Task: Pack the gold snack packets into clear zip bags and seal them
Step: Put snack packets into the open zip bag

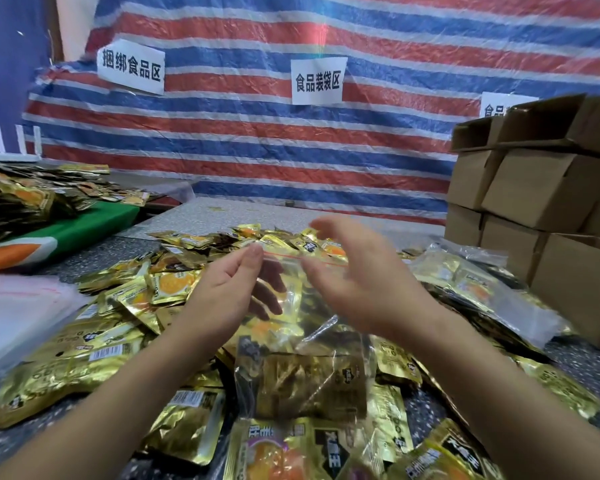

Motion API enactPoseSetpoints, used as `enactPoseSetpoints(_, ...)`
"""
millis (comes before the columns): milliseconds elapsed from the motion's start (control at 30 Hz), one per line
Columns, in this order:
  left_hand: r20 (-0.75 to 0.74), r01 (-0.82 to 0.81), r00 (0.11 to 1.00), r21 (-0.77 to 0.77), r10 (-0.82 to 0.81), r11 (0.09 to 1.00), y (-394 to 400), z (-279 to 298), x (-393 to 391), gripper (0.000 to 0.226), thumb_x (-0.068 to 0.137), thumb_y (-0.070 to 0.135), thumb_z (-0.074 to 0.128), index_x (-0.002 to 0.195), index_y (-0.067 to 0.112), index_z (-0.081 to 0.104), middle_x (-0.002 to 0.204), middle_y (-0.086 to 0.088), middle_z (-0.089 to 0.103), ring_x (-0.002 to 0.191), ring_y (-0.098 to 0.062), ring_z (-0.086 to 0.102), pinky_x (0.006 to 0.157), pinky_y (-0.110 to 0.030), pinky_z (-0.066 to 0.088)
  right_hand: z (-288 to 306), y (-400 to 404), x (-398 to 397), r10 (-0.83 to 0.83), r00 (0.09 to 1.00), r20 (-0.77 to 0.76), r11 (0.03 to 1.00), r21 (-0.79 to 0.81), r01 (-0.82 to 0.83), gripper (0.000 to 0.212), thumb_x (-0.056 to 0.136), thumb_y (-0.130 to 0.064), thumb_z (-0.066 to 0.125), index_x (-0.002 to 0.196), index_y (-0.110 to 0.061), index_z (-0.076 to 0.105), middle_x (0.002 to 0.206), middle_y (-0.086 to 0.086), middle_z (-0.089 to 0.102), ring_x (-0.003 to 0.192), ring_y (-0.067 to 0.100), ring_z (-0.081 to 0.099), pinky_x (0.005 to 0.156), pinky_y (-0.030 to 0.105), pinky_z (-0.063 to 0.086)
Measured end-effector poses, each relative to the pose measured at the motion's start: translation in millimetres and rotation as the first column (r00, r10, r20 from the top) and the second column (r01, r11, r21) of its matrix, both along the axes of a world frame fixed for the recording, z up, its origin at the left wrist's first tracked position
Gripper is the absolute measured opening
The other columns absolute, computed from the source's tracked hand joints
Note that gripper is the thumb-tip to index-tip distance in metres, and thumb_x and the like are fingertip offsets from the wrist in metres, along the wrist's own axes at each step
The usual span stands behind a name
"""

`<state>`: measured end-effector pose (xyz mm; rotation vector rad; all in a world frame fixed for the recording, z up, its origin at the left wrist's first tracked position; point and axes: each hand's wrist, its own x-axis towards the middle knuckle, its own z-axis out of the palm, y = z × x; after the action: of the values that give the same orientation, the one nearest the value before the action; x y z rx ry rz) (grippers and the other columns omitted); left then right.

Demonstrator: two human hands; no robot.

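Observation:
A clear zip bag (293,271) with a red zip line stands upright over a heap of gold snack packets (125,306) on the speckled table. Gold packets (309,382) fill its lower half. My left hand (222,292) pinches the bag's top left edge, thumb in front and fingers showing through the plastic behind. My right hand (357,282) hovers at the bag's top right, blurred, fingers spread and relaxed, thumb close to the zip line and not clearly gripping it.
Stacked cardboard boxes (534,202) stand at the right. Filled zip bags (482,289) lie in front of them. A stack of empty clear bags (18,317) sits at the left, with a green and orange cloth (84,233) and another packet pile (18,199) beyond. A striped tarp hangs behind.

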<state>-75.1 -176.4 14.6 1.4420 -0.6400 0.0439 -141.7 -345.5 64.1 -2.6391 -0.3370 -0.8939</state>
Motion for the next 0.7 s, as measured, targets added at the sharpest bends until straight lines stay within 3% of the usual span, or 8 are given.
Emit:
enactPoseSetpoints(100,0.08,-0.018,0.997,0.012,0.017,1.0,0,-3,0,0.042,0.091,0.048,0.037,0.088,0.013,0.061,0.068,0.001,0.066,0.054,-0.019,0.064,0.046,-0.023,0.049,17,19,16,0.07,0.971,-0.229,0.986,-0.13,-0.102,0.044,0.097,-0.042,0.057,0.135,-0.022,0.05,0.128,-0.004,0.06,0.116,0.013,0.055,0.097,0.031,0.046)
enactPoseSetpoints(167,0.128,-0.027,0.992,0.037,0.022,0.999,1,-5,0,0.043,0.092,0.047,0.036,0.09,0.011,0.059,0.067,0.002,0.065,0.053,-0.019,0.063,0.045,-0.025,0.049,21,27,24,0.067,0.96,-0.272,0.974,-0.19,-0.122,0.025,0.097,-0.039,0.055,0.113,-0.021,0.059,0.105,-0.003,0.065,0.095,0.015,0.06,0.081,0.035,0.05)
enactPoseSetpoints(233,0.178,-0.061,0.983,0.064,0.049,0.996,3,-6,1,0.042,0.092,0.048,0.037,0.088,0.012,0.06,0.067,0.002,0.064,0.053,-0.019,0.062,0.045,-0.025,0.048,22,29,28,0.098,0.954,-0.284,0.976,-0.159,-0.148,0.014,0.097,-0.034,0.057,0.091,-0.021,0.059,0.082,-0.007,0.06,0.074,0.011,0.054,0.064,0.032,0.045)
enactPoseSetpoints(333,0.256,-0.174,0.955,0.072,0.15,0.982,3,-6,0,0.035,0.094,0.045,0.041,0.075,0.022,0.061,0.064,-0.001,0.062,0.051,-0.018,0.061,0.047,-0.027,0.048,24,28,29,0.125,0.954,-0.272,0.979,-0.121,-0.163,0.016,0.095,-0.03,0.062,0.083,-0.021,0.061,0.067,-0.012,0.052,0.059,0.002,0.046,0.052,0.022,0.031)
enactPoseSetpoints(500,0.223,-0.275,0.938,0.022,0.264,0.961,5,-6,1,0.026,0.099,0.025,0.053,0.077,0.015,0.061,0.063,-0.001,0.062,0.051,-0.018,0.062,0.05,-0.037,0.052,26,21,27,0.144,0.945,-0.293,0.985,-0.047,-0.164,0.015,0.096,-0.024,0.059,0.091,-0.015,0.071,0.07,-0.011,0.06,0.063,0.002,0.052,0.056,0.019,0.038)
enactPoseSetpoints(700,0.229,-0.229,0.948,0.004,0.222,0.973,7,-7,3,0.027,0.1,0.019,0.051,0.076,0.01,0.06,0.06,-0.002,0.062,0.05,-0.016,0.059,0.047,-0.027,0.048,28,21,29,0.19,0.914,-0.359,0.981,0.041,-0.188,0.018,0.097,-0.028,0.059,0.095,-0.016,0.072,0.082,-0.005,0.069,0.077,0.011,0.063,0.07,0.03,0.051)
